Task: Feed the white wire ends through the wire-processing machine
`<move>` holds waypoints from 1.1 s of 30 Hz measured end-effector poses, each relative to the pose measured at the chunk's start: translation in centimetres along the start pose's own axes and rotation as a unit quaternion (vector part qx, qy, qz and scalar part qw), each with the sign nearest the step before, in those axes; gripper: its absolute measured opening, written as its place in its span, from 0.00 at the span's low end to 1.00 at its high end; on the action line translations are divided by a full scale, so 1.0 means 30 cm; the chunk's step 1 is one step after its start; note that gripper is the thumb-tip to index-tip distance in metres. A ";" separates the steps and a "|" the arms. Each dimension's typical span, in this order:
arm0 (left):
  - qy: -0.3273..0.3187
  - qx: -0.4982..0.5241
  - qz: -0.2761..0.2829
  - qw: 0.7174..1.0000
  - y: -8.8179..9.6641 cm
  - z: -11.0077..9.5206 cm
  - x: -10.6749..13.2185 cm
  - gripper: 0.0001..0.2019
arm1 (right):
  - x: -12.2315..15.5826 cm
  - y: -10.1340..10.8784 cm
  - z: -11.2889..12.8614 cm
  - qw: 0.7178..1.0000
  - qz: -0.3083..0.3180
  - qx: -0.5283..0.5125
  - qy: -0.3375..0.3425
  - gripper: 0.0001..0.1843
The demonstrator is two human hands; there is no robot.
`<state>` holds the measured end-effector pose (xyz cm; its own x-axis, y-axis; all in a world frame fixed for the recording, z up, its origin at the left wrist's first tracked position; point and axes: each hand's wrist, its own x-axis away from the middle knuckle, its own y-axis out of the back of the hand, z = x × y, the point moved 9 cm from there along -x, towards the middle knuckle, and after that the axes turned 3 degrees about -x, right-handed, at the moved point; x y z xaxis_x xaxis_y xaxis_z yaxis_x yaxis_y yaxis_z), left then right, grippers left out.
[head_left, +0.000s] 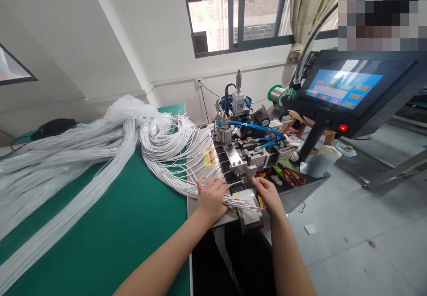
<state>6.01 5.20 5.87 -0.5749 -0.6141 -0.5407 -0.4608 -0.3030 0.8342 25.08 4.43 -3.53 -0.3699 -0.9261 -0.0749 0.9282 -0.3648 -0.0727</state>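
Note:
My left hand [212, 198] is curled over a bundle of thin white cables [238, 201], whose ends with red marks stick out to its right. The fingers of my right hand [267, 193] are pinched together at the front of a bench machine [235, 156] with metal cylinders and blue air hoses. Whatever lies between those fingertips is too small to make out. Several single white cables run from a coiled heap [176, 140] across to the machine's near side. Just below the fingers is a pale plate [248, 204] at the machine's front.
A control screen [343, 87] on an arm stands at the right, above red-handled scissors [293, 177] and a plastic jug [323, 160]. A spool of wire [282, 95] sits behind the machine. Long cables in clear plastic [76, 153] cover part of the green table [140, 242].

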 end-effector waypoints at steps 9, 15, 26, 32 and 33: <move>-0.001 -0.013 -0.021 1.000 0.015 0.003 0.000 0.10 | 0.060 0.024 0.130 0.994 0.002 0.088 0.069 0.18; -0.017 0.008 -0.038 0.999 0.024 -0.004 0.001 0.10 | 0.105 -0.045 0.235 0.972 0.116 0.149 0.141 0.10; 0.000 -0.001 -0.029 1.000 0.021 0.003 -0.001 0.11 | 0.068 -0.088 0.209 0.982 0.052 0.115 0.143 0.13; -0.006 0.023 -0.022 0.999 0.013 -0.001 0.001 0.09 | 0.053 -0.085 0.167 0.990 0.027 0.097 0.095 0.16; -0.010 0.028 -0.022 0.999 0.014 -0.002 0.002 0.09 | 0.056 -0.088 0.174 0.990 0.032 0.097 0.097 0.16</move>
<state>5.83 4.99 6.19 -0.5662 -0.5860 -0.5797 -0.5224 -0.2888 0.8023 22.22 3.34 1.72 -0.2929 -0.9187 -0.2649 0.9334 -0.3348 0.1291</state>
